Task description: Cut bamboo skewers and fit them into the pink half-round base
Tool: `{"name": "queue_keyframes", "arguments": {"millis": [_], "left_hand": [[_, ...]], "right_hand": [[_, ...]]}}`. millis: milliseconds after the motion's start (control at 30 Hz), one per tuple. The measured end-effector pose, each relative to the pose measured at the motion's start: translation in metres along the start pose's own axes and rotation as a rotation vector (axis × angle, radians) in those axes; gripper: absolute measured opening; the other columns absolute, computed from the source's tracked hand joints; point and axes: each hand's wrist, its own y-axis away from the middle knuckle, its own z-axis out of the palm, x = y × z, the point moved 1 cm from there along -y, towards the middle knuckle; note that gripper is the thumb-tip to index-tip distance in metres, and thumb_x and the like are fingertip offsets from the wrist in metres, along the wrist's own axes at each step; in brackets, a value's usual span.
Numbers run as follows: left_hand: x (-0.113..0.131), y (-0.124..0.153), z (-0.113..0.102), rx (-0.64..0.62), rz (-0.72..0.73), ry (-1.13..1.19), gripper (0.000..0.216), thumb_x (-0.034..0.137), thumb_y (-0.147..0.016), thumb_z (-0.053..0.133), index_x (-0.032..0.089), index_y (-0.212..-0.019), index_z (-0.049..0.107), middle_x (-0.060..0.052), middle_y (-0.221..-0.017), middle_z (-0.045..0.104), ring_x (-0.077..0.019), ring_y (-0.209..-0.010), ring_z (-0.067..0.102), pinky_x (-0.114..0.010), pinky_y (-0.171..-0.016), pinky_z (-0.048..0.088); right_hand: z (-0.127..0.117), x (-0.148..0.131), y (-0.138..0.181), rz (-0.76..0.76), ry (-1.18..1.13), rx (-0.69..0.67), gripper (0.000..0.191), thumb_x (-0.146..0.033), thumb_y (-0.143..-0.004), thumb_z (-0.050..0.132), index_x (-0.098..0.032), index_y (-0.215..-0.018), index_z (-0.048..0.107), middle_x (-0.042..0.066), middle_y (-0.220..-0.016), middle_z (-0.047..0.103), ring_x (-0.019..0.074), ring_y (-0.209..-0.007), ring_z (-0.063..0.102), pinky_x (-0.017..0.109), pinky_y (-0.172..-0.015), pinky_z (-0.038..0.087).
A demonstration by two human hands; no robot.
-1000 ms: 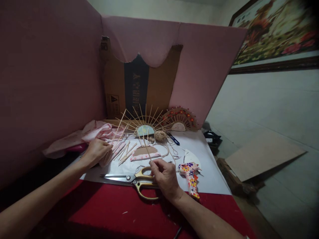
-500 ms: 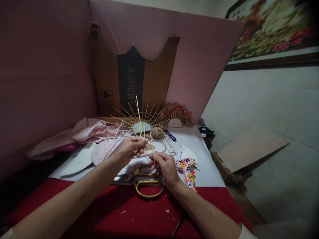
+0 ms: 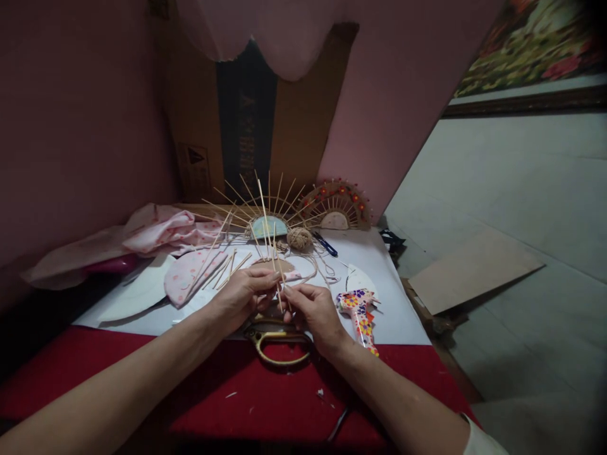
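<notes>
My left hand (image 3: 241, 296) and my right hand (image 3: 313, 309) meet above the white sheet (image 3: 379, 316), both pinching thin bamboo sticks (image 3: 266, 221) that point up and away. Under the hands lie gold-handled scissors (image 3: 279, 341). Just beyond the fingers rests a half-round piece of brown card with pink patterned trim (image 3: 279, 265). More loose sticks (image 3: 227, 268) lie on a pink patterned cloth piece (image 3: 190, 281) to the left.
A flowered glue gun (image 3: 359, 316) lies right of my right hand. A twine ball (image 3: 300, 238), a stick fan with a blue centre (image 3: 265, 224), a beaded fan (image 3: 336, 205) and a blue pen (image 3: 327, 245) sit further back. Pink fabric (image 3: 156, 230) is bunched left. Pink-covered cardboard walls stand behind.
My left hand left the loose sticks at the left, carried a stick over and joined my right hand. The view tilted downward and closer.
</notes>
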Motion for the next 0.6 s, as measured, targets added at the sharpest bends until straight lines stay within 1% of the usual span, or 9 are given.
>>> {"name": "queue_keyframes", "arguments": {"millis": [100, 167, 233, 300, 367, 433, 500, 533, 600], "left_hand": [[-0.001, 0.002, 0.002, -0.013, 0.035, 0.005, 0.012, 0.023, -0.071, 0.071, 0.012, -0.065, 0.069, 0.002, -0.046, 0.053, -0.0026, -0.038, 0.038, -0.016, -0.038, 0.027], [-0.002, 0.003, 0.003, -0.013, 0.024, 0.012, 0.010, 0.023, -0.071, 0.071, 0.012, -0.070, 0.071, 0.000, -0.050, 0.058, -0.0040, -0.040, 0.044, -0.016, -0.040, 0.032], [-0.003, 0.003, 0.004, -0.038, 0.004, 0.015, 0.012, 0.023, -0.071, 0.071, 0.013, -0.077, 0.073, -0.004, -0.057, 0.064, -0.0081, -0.046, 0.053, -0.018, -0.044, 0.039], [-0.004, 0.003, 0.004, -0.066, 0.003, 0.017, 0.014, 0.024, -0.071, 0.071, 0.013, -0.080, 0.073, -0.006, -0.063, 0.067, -0.0113, -0.052, 0.058, -0.020, -0.048, 0.043], [-0.004, 0.003, 0.003, -0.040, 0.022, 0.026, 0.012, 0.022, -0.071, 0.070, 0.012, -0.077, 0.072, -0.007, -0.066, 0.067, -0.0106, -0.054, 0.058, -0.019, -0.048, 0.043], [-0.002, 0.004, 0.003, 0.026, 0.030, 0.027, 0.011, 0.020, -0.071, 0.070, 0.010, -0.072, 0.070, -0.006, -0.063, 0.065, -0.0071, -0.050, 0.054, -0.015, -0.043, 0.040], [0.003, 0.007, 0.004, 0.075, 0.026, 0.021, 0.010, 0.018, -0.070, 0.071, 0.010, -0.076, 0.070, -0.003, -0.058, 0.062, -0.0040, -0.043, 0.049, -0.013, -0.038, 0.035], [0.007, 0.010, 0.005, 0.081, 0.038, 0.018, 0.015, 0.016, -0.068, 0.072, 0.011, -0.083, 0.069, -0.002, -0.057, 0.061, -0.0036, -0.041, 0.047, -0.012, -0.037, 0.034], [0.018, 0.017, 0.007, 0.076, 0.104, 0.025, 0.039, 0.009, -0.064, 0.072, 0.019, -0.102, 0.066, 0.000, -0.060, 0.062, -0.0051, -0.044, 0.051, -0.012, -0.039, 0.036]], "right_hand": [[0.000, -0.001, 0.001, -0.006, 0.013, 0.002, 0.032, -0.040, -0.076, 0.061, -0.012, -0.060, 0.063, -0.001, -0.047, 0.056, 0.0041, -0.036, 0.041, 0.014, -0.034, 0.028], [0.000, -0.001, 0.001, -0.017, 0.027, -0.003, 0.032, -0.040, -0.078, 0.060, -0.013, -0.060, 0.063, -0.001, -0.047, 0.055, 0.0047, -0.038, 0.043, 0.015, -0.035, 0.029], [0.000, 0.000, 0.000, -0.032, 0.041, -0.019, 0.032, -0.040, -0.078, 0.059, -0.013, -0.061, 0.063, -0.001, -0.047, 0.055, 0.0052, -0.038, 0.043, 0.015, -0.035, 0.029], [0.000, 0.001, 0.000, -0.046, 0.053, -0.025, 0.032, -0.040, -0.079, 0.059, -0.013, -0.061, 0.064, -0.002, -0.047, 0.055, 0.0056, -0.038, 0.043, 0.016, -0.035, 0.029], [0.000, 0.002, -0.001, -0.086, 0.066, 0.005, 0.031, -0.039, -0.080, 0.059, -0.013, -0.063, 0.064, -0.002, -0.048, 0.054, 0.0056, -0.038, 0.043, 0.017, -0.036, 0.030], [0.000, 0.002, -0.001, -0.172, 0.078, 0.058, 0.027, -0.037, -0.081, 0.059, -0.014, -0.067, 0.065, -0.002, -0.052, 0.056, 0.0060, -0.041, 0.046, 0.018, -0.041, 0.035], [-0.001, 0.000, -0.001, -0.269, 0.102, 0.122, 0.025, -0.037, -0.082, 0.058, -0.014, -0.072, 0.065, -0.001, -0.058, 0.060, 0.0069, -0.044, 0.049, 0.019, -0.045, 0.039], [-0.002, -0.002, -0.001, -0.315, 0.124, 0.151, 0.025, -0.037, -0.083, 0.057, -0.015, -0.073, 0.064, 0.000, -0.061, 0.060, 0.0076, -0.046, 0.050, 0.019, -0.046, 0.040], [-0.006, -0.008, -0.001, -0.419, 0.205, 0.224, 0.025, -0.037, -0.086, 0.054, -0.016, -0.075, 0.062, 0.000, -0.063, 0.060, 0.0090, -0.049, 0.051, 0.020, -0.047, 0.041]]}}
